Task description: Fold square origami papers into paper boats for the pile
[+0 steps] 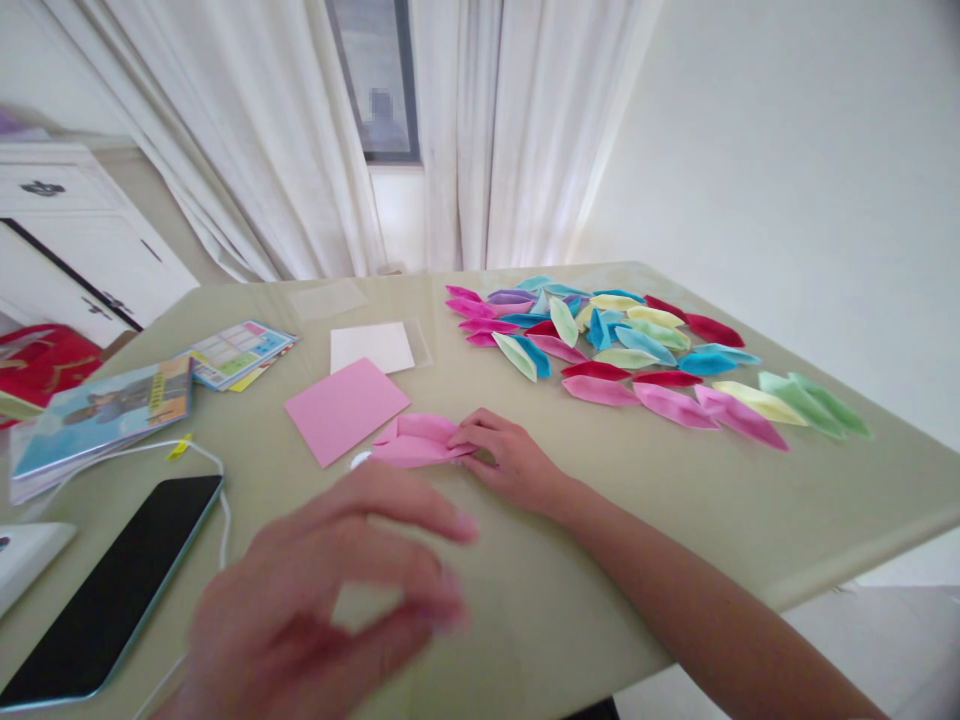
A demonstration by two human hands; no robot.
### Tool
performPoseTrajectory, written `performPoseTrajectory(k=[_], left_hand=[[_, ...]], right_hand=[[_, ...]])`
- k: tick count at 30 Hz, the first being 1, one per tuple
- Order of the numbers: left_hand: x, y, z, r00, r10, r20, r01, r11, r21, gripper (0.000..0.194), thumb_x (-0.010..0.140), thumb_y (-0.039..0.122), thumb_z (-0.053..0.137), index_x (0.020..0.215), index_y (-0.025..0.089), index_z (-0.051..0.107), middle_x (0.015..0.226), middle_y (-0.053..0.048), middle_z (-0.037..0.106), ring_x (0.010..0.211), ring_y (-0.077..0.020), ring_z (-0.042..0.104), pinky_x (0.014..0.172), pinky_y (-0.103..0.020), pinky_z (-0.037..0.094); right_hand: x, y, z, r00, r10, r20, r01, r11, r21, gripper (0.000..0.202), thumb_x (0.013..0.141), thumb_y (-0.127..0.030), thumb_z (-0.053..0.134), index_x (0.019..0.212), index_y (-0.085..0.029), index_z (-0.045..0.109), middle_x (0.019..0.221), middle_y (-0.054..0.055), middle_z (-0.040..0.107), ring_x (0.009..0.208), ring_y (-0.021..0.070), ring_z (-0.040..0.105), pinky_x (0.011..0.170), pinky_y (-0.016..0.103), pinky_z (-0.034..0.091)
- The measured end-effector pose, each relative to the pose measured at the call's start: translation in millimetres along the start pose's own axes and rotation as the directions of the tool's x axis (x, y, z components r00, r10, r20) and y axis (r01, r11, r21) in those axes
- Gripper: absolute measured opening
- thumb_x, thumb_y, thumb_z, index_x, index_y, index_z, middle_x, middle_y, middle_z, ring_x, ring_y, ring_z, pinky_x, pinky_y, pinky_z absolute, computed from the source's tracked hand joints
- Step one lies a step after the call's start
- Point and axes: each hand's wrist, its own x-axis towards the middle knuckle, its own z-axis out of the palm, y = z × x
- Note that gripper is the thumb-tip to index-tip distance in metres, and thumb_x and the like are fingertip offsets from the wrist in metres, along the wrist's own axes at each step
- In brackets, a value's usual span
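A folded pink paper lies on the table in front of me. My right hand pinches its right end between thumb and fingers. Raised close to the camera is my left hand, bent at the fingers and blurred. Its thumb and index fingertips come together in view, but whether they touch or hold anything is unclear. Left of the folded piece sits a flat pink sheet. A small white round object peeks out beside the folded paper, mostly hidden.
Many folded paper pieces in several colours spread over the table's right back. White paper lies behind the pink sheet. Leftward are cards, a booklet, a white cable and a black-screened phone.
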Motion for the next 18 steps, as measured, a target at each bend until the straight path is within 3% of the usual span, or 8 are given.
performPoseTrajectory(k=[2, 4, 5, 7, 9, 13, 18], left_hand=[[38.7, -11.6, 10.7, 0.999, -0.047, 0.023, 0.044, 0.994, 0.105, 0.013, 0.098, 0.026, 0.072, 0.107, 0.033, 0.076, 0.111, -0.002, 0.078, 0.109, -0.0243, 0.072, 0.098, -0.042, 0.06], [55.4, -37.3, 20.0, 0.999, -0.053, -0.005, 0.052, 0.978, 0.201, 0.019, 0.101, 0.033, 0.068, 0.119, 0.032, 0.074, 0.123, -0.004, 0.074, 0.118, -0.0241, 0.068, 0.105, -0.043, 0.056], [55.9, -52.3, 23.3, 0.997, -0.074, -0.028, 0.078, 0.968, 0.239, 0.025, 0.101, 0.038, 0.069, 0.125, 0.031, 0.073, 0.13, -0.006, 0.071, 0.124, -0.0263, 0.065, 0.109, -0.047, 0.053], [48.1, -79.3, 27.1, 0.991, -0.126, 0.044, 0.11, 0.957, 0.27, 0.042, 0.095, 0.048, 0.076, 0.132, 0.031, 0.069, 0.139, -0.008, 0.066, 0.131, -0.0305, 0.061, 0.112, -0.052, 0.051], [38.2, -96.3, 28.3, 0.989, -0.131, 0.071, 0.108, 0.958, 0.264, 0.039, 0.095, 0.048, 0.075, 0.127, 0.029, 0.07, 0.139, -0.009, 0.065, 0.131, -0.0309, 0.062, 0.111, -0.052, 0.053], [31.7, -103.7, 27.5, 0.987, -0.144, 0.066, 0.122, 0.956, 0.268, 0.024, 0.1, 0.041, 0.068, 0.118, 0.026, 0.074, 0.141, -0.01, 0.063, 0.129, -0.0301, 0.064, 0.106, -0.049, 0.056], [31.5, -100.8, 24.9, 0.988, -0.145, 0.059, 0.122, 0.946, 0.299, 0.022, 0.102, 0.036, 0.066, 0.119, 0.027, 0.076, 0.139, -0.008, 0.066, 0.124, -0.0282, 0.068, 0.103, -0.044, 0.058]], right_hand=[[0.3, 1.0, 0.3, 1.0, -0.016, -0.007, 0.016, 1.0, -0.017, 0.018, 0.097, -0.011, 0.07, 0.112, -0.02, 0.075, 0.112, 0.007, 0.07, 0.103, 0.0206, 0.07, 0.094, 0.032, 0.056], [0.7, 1.7, 0.4, 1.0, -0.023, -0.006, 0.023, 0.999, -0.03, 0.019, 0.098, -0.01, 0.069, 0.113, -0.019, 0.075, 0.113, 0.008, 0.07, 0.105, 0.0215, 0.07, 0.095, 0.033, 0.056], [1.0, 1.9, 0.4, 1.0, -0.022, -0.008, 0.022, 0.999, -0.03, 0.019, 0.098, -0.01, 0.068, 0.113, -0.019, 0.075, 0.114, 0.008, 0.07, 0.105, 0.0217, 0.07, 0.096, 0.033, 0.056], [1.5, 2.0, 0.1, 1.0, -0.018, -0.02, 0.018, 1.0, -0.025, 0.018, 0.099, -0.01, 0.067, 0.113, -0.019, 0.074, 0.115, 0.009, 0.069, 0.105, 0.0216, 0.07, 0.096, 0.033, 0.056], [1.8, 1.9, -0.4, 0.999, -0.016, -0.029, 0.015, 1.0, -0.021, 0.017, 0.1, -0.01, 0.066, 0.113, -0.019, 0.073, 0.115, 0.009, 0.069, 0.105, 0.0216, 0.069, 0.095, 0.034, 0.056], [1.8, 1.3, -1.8, 0.999, -0.012, -0.03, 0.012, 1.0, -0.011, 0.017, 0.101, -0.009, 0.065, 0.114, -0.019, 0.071, 0.116, 0.008, 0.069, 0.108, 0.0214, 0.069, 0.097, 0.034, 0.055], [0.7, 0.1, -4.0, 0.999, 0.026, -0.028, -0.027, 0.999, -0.044, 0.026, 0.096, -0.009, 0.071, 0.121, -0.018, 0.067, 0.117, 0.009, 0.071, 0.105, 0.0225, 0.07, 0.094, 0.034, 0.055]])
